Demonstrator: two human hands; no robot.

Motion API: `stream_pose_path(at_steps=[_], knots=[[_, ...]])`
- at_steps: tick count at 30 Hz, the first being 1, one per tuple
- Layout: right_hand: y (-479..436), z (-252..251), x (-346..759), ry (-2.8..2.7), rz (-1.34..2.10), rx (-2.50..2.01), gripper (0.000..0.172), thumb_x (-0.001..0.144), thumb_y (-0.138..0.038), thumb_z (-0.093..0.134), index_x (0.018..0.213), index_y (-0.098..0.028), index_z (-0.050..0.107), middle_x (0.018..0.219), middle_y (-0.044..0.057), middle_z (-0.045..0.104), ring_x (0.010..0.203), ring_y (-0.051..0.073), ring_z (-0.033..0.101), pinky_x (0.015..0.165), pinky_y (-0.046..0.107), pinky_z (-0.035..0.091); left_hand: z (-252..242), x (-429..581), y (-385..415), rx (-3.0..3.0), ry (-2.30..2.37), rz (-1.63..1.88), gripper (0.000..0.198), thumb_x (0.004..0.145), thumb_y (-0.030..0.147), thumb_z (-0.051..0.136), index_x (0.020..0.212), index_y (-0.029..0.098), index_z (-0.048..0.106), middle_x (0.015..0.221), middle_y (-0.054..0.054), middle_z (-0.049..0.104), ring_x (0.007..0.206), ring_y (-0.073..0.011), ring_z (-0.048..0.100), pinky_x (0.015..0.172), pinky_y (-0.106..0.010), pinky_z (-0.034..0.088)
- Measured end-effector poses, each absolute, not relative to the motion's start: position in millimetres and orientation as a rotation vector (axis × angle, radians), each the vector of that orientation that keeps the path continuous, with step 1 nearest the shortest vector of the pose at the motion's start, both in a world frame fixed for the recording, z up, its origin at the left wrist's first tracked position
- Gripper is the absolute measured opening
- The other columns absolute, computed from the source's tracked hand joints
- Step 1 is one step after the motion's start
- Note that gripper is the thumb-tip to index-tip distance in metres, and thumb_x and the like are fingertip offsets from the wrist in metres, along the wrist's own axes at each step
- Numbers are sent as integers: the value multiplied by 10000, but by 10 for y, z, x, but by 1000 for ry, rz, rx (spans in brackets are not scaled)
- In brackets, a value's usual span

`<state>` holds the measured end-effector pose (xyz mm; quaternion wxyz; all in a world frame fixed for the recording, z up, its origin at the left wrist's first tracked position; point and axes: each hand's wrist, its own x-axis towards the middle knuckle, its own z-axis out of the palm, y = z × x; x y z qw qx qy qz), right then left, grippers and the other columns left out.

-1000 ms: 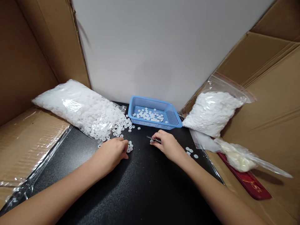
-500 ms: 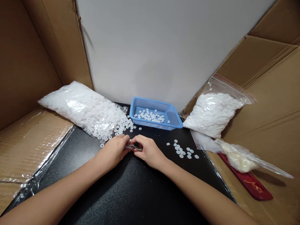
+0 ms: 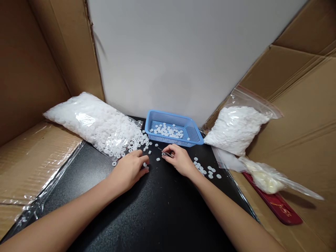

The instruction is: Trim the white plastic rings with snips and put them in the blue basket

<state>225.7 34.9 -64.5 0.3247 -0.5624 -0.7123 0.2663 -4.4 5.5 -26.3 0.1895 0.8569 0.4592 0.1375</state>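
Observation:
Between the thumb and fingers of my left hand (image 3: 131, 169) is a small white plastic ring (image 3: 145, 164); a second white piece shows near the thumb tip. My right hand (image 3: 180, 160) is closed around a thin pointed metal tool (image 3: 168, 154), its tip pointing up and left; its exact kind is unclear. Another white ring (image 3: 163, 154) shows at the right fingertips, against the tool. Several loose rings (image 3: 158, 159) lie on the black table between and beyond the hands. Behind them, a blue perforated basket (image 3: 174, 140) contains many similar white rings.
On the left, a large clear bag (image 3: 89, 117) spills rings onto the table. A zip bag of white pieces (image 3: 237, 127) leans at the right, above a smaller bag (image 3: 267, 178) and a dark red case (image 3: 285, 210). Cardboard walls (image 3: 301, 101) flank both sides. A ring cluster (image 3: 201, 168) lies right.
My hands were together over the metal tool and have parted. The right moved rightward and slightly up with the tool; the left stayed near its place. More loose rings show between them.

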Motion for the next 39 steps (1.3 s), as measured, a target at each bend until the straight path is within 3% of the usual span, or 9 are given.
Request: stream_pose_path(at_steps=[9,13,24,30,34,39], knots=[[339,-550,2396,-1866,694,-1429,114,820,-282,649,888,-204,698,913,36,705,640,149,554,657,299,457,-314,-16,91,2294,1249,634,114,881,146,566,806,195,638,863,-44,612,822,-217,611,731,-324,475],[310,-507,2374,-1950,700,-1350,89,781,-189,657,849,-219,705,882,21,705,736,176,610,697,297,466,-294,-25,122,2181,1246,760,137,879,121,541,767,195,567,801,-24,667,758,-183,634,684,-291,480],[334,-605,2398,-1990,727,-1247,213,718,-46,649,805,-224,727,823,24,707,780,197,650,762,324,483,-343,-143,293,2199,1166,806,146,817,71,653,842,191,731,856,-37,735,794,-194,672,733,-305,496],[305,-623,2326,-1822,844,-1224,74,766,-201,705,833,-220,729,798,17,711,727,189,636,703,324,489,-458,-115,239,2307,1059,710,191,829,57,668,886,223,743,881,-35,727,873,-225,656,788,-332,482],[257,-601,2225,-1656,958,-1192,228,777,-373,758,929,-216,696,865,16,699,668,150,579,649,300,480,-504,-106,237,2323,1017,678,205,813,39,664,885,221,726,847,-33,698,875,-239,621,777,-337,457],[156,-503,2083,-1488,1125,-1120,351,742,-508,799,819,-214,624,838,9,668,737,153,603,698,294,508,-491,-82,258,2234,985,686,170,809,53,660,763,210,707,758,-35,658,851,-252,584,787,-366,445]])
